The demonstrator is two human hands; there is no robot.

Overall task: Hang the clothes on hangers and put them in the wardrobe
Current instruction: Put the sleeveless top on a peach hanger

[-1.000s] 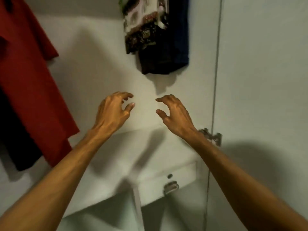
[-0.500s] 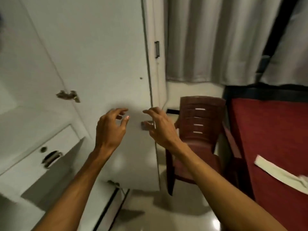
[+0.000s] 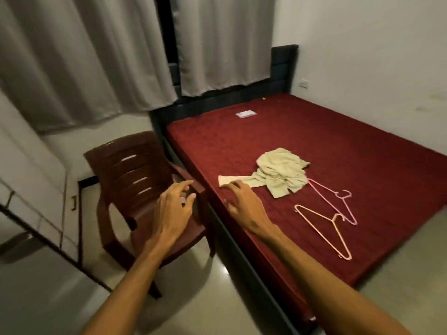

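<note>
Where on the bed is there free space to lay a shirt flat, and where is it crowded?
The mattress is bare between the green garment and the white label, and along the wall, right of the pink hanger. A smaller patch lies between the peach hanger and the near corner. Crowded: garment and both hangers lie close together.

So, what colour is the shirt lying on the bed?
The shirt is plain pale cream, seen in the head view.

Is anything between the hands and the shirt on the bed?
Nothing visible does. The right hand is over bare mattress, with its fingertips near the shirt sleeve. The left hand is over the chair beside the mattress.
</note>
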